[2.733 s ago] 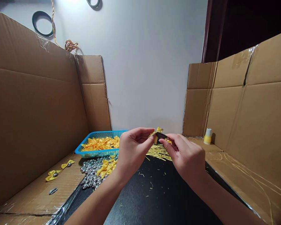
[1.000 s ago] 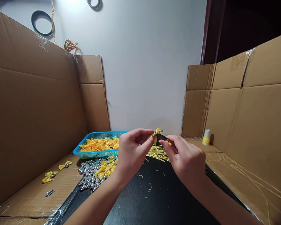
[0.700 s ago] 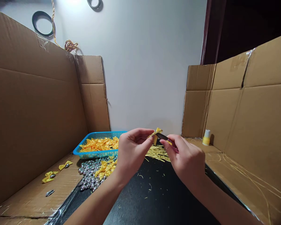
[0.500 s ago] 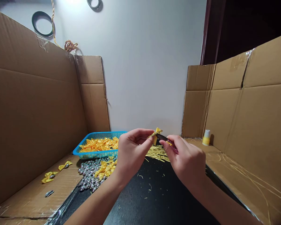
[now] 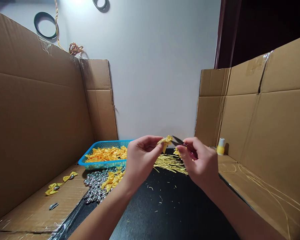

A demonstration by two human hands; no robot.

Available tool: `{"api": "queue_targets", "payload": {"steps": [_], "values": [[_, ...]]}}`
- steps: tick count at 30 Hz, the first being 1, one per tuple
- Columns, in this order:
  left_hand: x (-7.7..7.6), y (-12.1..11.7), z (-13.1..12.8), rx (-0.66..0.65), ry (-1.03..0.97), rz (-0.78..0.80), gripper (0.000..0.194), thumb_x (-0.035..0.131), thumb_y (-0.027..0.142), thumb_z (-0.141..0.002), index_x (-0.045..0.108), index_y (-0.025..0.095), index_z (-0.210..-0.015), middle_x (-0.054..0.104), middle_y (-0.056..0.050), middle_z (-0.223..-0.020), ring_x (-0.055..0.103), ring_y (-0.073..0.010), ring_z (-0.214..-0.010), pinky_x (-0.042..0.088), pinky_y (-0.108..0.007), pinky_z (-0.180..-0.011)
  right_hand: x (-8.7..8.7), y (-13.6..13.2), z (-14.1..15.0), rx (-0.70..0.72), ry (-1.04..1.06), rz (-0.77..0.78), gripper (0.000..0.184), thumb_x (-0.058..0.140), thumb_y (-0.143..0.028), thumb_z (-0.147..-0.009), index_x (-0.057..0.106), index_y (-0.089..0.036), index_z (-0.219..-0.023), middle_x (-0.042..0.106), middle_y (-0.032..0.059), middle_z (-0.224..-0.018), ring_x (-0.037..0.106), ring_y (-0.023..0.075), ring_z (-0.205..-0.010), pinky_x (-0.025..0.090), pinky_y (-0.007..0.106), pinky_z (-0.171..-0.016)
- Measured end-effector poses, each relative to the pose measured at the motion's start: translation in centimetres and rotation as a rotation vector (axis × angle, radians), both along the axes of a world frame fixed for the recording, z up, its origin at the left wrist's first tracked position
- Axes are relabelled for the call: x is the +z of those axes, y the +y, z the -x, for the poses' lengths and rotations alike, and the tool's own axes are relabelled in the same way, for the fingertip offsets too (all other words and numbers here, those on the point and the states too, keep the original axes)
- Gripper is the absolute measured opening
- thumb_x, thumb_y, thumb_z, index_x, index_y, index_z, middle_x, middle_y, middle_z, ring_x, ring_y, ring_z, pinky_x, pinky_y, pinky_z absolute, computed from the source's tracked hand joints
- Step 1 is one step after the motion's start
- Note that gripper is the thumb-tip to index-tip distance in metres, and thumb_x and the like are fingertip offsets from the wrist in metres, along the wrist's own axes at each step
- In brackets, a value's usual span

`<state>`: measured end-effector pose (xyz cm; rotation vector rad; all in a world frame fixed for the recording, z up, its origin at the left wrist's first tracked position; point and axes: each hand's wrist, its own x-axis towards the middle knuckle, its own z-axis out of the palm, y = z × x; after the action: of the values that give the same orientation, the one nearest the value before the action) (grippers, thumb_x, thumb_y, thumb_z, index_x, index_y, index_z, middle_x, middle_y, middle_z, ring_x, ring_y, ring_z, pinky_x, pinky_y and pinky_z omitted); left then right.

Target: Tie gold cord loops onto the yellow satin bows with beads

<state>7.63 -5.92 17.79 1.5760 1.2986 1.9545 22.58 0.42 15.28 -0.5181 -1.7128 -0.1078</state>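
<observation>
Between thumb and fingers, my left hand (image 5: 143,159) pinches a small yellow ribbon bow (image 5: 166,140). My right hand (image 5: 199,160) is closed round the handles of small dark-bladed scissors (image 5: 178,140); their blades are parted and point left, just beside the bow. Below and behind the hands lies a pile of gold twist ties (image 5: 170,163) on the black table. To the left, partly covered by my left forearm, are silver oval beads (image 5: 96,186) with loose yellow bows (image 5: 112,180) on top.
A blue basket (image 5: 81,161) of yellow bows stands back left. Cardboard walls (image 5: 40,110) rise on both sides. A small yellow-and-white bottle (image 5: 221,146) stands at right, near loose gold strands (image 5: 267,186). Two bow pieces (image 5: 53,188) and a silver piece (image 5: 53,206) lie on the left cardboard.
The scissors have drawn back to the right from the bow, and their blades have opened. My left hand has turned the bow slightly; the gold strand across it no longer sticks out.
</observation>
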Motion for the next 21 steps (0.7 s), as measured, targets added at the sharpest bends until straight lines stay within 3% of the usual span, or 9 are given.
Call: {"api": "queue_targets", "payload": {"steps": [3, 7, 14, 21], "values": [[0.1, 0.0, 0.0, -0.039, -0.019, 0.016, 0.015, 0.074, 0.025, -0.071, 0.074, 0.015, -0.081, 0.076, -0.007, -0.076, 0.070, -0.0157, -0.068, 0.058, -0.025, -0.063, 0.4, 0.6, -0.3, 0.266, 0.094, 0.254, 0.034, 0.058, -0.050, -0.084, 0.055, -0.018, -0.076, 0.036, -0.0063, -0.051, 0.030, 0.0069, -0.044, 0.025, 0.021, -0.041], [0.2, 0.0, 0.0, -0.109, -0.028, 0.027, 0.015, 0.075, 0.025, -0.070, 0.073, 0.016, -0.081, 0.076, -0.006, -0.077, 0.071, -0.0157, -0.069, 0.058, -0.024, -0.064, 0.5, 1.3, -0.3, 0.525, 0.094, 0.532, 0.030, 0.069, -0.046, -0.077, 0.063, -0.018, -0.088, 0.026, -0.0087, -0.052, 0.026, 0.0070, -0.046, 0.026, 0.021, -0.043], [0.1, -0.1, 0.0, -0.160, -0.033, 0.060, 0.017, 0.077, 0.024, -0.068, 0.072, 0.016, -0.082, 0.076, -0.006, -0.078, 0.071, -0.0153, -0.071, 0.058, -0.023, -0.067, 0.5, 1.3, 0.3, 0.704, 0.179, 0.753, 0.032, 0.069, -0.046, -0.075, 0.066, -0.015, -0.081, 0.043, -0.0046, -0.058, 0.032, 0.0064, -0.050, 0.027, 0.022, -0.046], [0.1, 0.2, 0.4, -0.171, -0.029, 0.117, 0.016, 0.076, 0.028, -0.070, 0.074, 0.017, -0.081, 0.075, -0.005, -0.072, 0.069, -0.0143, -0.066, 0.056, -0.022, -0.061, 1.0, 0.8, 0.3, 0.855, 0.230, 0.949, 0.029, 0.072, -0.041, -0.068, 0.059, -0.015, -0.070, 0.033, -0.0092, -0.047, 0.025, 0.0044, -0.043, 0.021, 0.021, -0.041]]}}
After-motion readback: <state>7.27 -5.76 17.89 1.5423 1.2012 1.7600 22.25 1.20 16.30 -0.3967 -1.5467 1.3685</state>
